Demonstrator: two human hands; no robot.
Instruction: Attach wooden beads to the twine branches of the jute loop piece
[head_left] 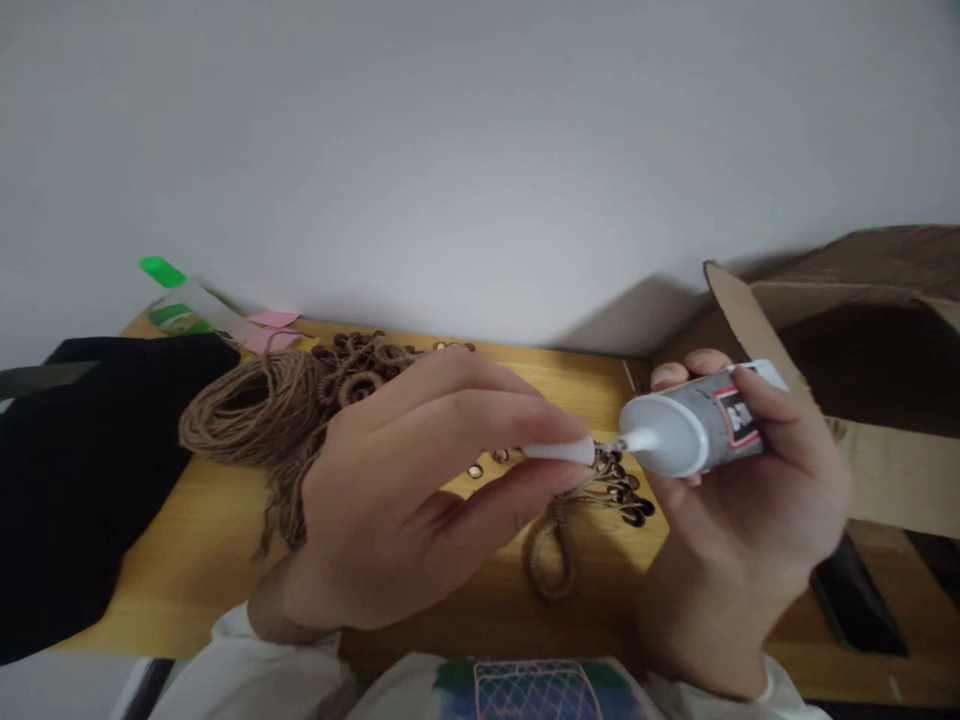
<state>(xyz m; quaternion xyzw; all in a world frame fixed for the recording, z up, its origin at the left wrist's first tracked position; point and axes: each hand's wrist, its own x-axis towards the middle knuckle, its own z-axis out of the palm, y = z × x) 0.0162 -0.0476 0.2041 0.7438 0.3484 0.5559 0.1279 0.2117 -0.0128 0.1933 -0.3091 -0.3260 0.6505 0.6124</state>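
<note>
A white pointed cap [559, 451] is pinched between the thumb and fingers of my left hand [420, 480]. My right hand [757, 500] is wrapped round a grey-white glue bottle [705, 425], tilted so that its nozzle [637, 440] points left at the cap's open end. Nozzle tip and cap are very close; whether they touch is unclear. Below them on the wooden table [172, 560] lies a braided cord loop [551, 560] with small dark beads [637, 510] at its strands' ends.
Brown cord [255, 405] lies coiled at the left, beside braided pieces with beads [360, 385]. Black cloth [82, 480] covers the left edge. Pink notes [274, 320] and a green-capped clear bottle [195, 300] are behind. At the right stand an open cardboard box [892, 470] and a dark phone-like object [862, 600].
</note>
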